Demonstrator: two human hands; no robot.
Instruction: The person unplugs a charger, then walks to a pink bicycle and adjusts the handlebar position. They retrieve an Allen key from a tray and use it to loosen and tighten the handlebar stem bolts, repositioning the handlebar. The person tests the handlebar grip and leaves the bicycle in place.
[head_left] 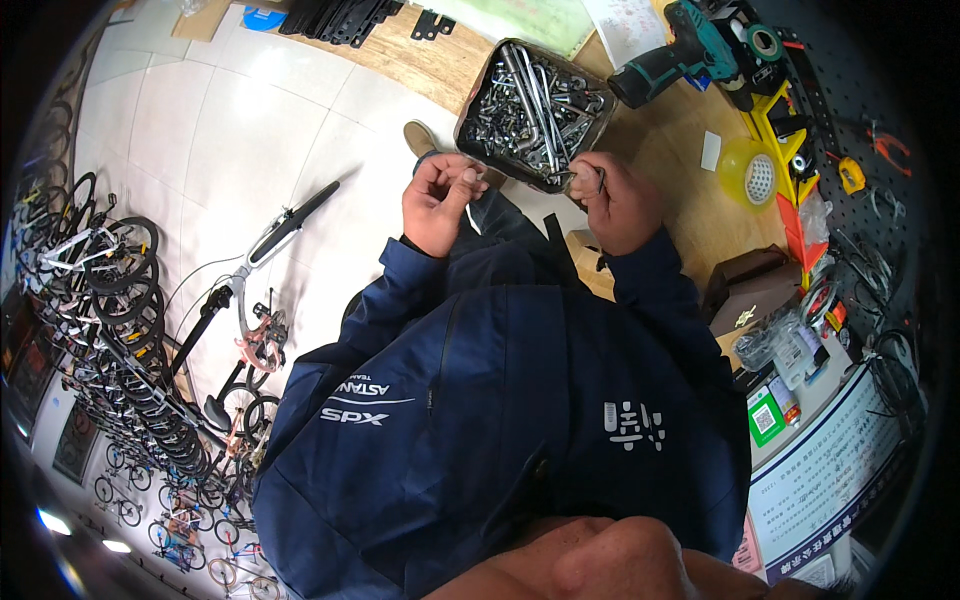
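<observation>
While the right hand [612,200] pinches a bolt [600,180], the tin [478,100] lies just beyond.

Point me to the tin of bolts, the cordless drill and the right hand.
tin of bolts [470,112], head view, on its left wall.
cordless drill [665,62], head view, on its teal body.
right hand [612,200], head view, on the back of the hand.

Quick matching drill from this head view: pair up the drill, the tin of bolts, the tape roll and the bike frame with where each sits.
Things:
1. cordless drill
2. tin of bolts
3. yellow tape roll
4. bike frame

Places:
A. on the tiled floor, left
B. just above both hands
C. bench, beside the pegboard
D. bench, upper right of the tin

Pairs: 1-D, 2-B, 3-C, 4-A
</observation>
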